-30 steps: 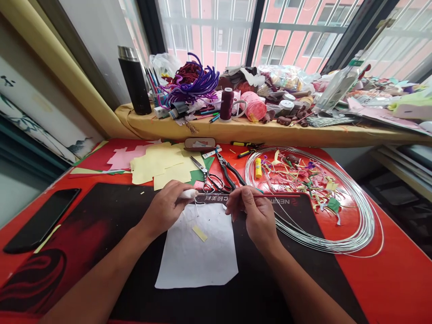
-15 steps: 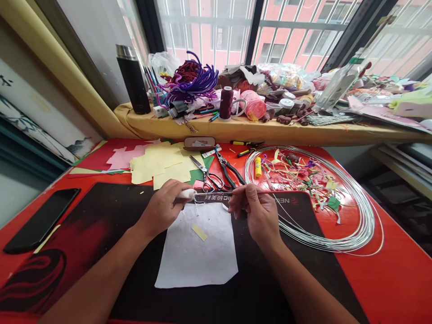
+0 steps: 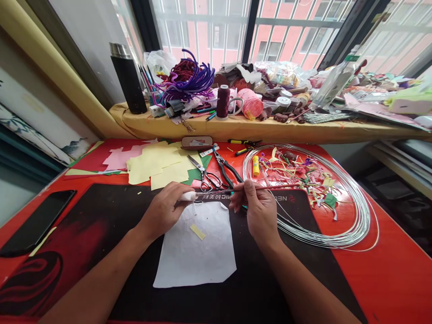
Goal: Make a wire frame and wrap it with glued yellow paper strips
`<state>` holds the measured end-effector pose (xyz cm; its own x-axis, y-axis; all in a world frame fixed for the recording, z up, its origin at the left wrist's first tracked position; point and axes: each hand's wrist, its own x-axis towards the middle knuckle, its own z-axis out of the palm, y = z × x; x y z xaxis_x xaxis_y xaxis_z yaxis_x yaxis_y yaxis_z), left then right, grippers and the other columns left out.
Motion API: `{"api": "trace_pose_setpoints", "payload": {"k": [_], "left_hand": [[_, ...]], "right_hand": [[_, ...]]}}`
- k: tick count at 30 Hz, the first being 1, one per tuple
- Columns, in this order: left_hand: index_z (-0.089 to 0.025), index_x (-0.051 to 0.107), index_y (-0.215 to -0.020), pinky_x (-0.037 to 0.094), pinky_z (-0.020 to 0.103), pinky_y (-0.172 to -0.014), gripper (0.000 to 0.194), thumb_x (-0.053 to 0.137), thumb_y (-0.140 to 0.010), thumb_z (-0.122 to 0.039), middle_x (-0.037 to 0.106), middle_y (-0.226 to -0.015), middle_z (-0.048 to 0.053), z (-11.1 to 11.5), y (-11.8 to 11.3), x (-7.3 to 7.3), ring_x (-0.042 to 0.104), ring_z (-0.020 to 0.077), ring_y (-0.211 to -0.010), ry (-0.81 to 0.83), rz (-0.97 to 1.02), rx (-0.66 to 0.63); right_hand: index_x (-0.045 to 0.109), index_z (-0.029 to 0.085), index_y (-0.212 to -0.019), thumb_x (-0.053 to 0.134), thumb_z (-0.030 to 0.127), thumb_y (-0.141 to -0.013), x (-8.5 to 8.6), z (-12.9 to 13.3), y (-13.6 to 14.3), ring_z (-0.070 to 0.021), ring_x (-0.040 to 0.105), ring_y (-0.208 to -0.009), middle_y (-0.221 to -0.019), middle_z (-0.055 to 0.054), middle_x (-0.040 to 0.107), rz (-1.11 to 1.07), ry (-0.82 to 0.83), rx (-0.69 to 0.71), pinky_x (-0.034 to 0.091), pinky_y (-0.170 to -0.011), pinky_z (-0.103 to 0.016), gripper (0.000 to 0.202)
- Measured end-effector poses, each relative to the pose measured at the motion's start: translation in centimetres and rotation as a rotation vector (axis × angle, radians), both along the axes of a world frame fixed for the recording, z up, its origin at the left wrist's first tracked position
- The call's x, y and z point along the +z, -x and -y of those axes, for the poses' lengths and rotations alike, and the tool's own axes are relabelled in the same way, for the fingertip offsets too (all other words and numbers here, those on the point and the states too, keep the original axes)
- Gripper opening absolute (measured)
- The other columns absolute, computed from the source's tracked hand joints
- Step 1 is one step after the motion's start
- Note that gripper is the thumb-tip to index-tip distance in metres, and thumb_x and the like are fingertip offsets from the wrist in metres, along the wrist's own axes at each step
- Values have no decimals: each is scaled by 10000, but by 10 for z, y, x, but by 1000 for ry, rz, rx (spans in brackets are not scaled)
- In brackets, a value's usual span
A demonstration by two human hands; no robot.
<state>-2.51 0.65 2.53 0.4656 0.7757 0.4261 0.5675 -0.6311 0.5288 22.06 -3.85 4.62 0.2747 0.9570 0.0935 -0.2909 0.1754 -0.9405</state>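
My left hand (image 3: 165,207) is closed around a small white rounded piece (image 3: 188,196), whose exact kind I cannot make out. A thin bent wire (image 3: 196,208) hangs just below it. Between the thumb and fingers of my right hand (image 3: 259,207) is a slim paintbrush (image 3: 281,186) with a dark reddish handle. Its thin end points left and reaches close to the white piece; whether they touch I cannot tell. Under the hands, a white paper sheet (image 3: 195,261) lies on the black desk mat (image 3: 128,279), with a yellow paper strip (image 3: 197,232) on it.
Scissors (image 3: 204,173), black-handled pliers (image 3: 226,168) and yellow paper (image 3: 155,162) lie beyond the hands. A wire coil (image 3: 357,220) rings coloured scraps and a glue stick (image 3: 255,165) at right. A phone (image 3: 37,220) lies left; a thermos (image 3: 128,81) stands on the cluttered sill.
The brush's handle now shows further out past my right hand, tilted slightly up to the right. Both hands stay near the same place; the whole view has shifted slightly.
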Motion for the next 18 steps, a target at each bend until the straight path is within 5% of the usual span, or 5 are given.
{"api": "trace_pose_setpoints", "payload": {"k": [18], "left_hand": [[-240, 666, -1102, 525, 360, -867, 166, 588, -991, -336, 680, -1036, 51, 0, 1, -1, 640, 231, -975, 120, 17, 85]], "right_hand": [[747, 167, -824, 735, 552, -906, -1, -2, -5, -154, 696, -532, -659, -34, 732, -140, 21, 67, 524, -456, -227, 394]]}}
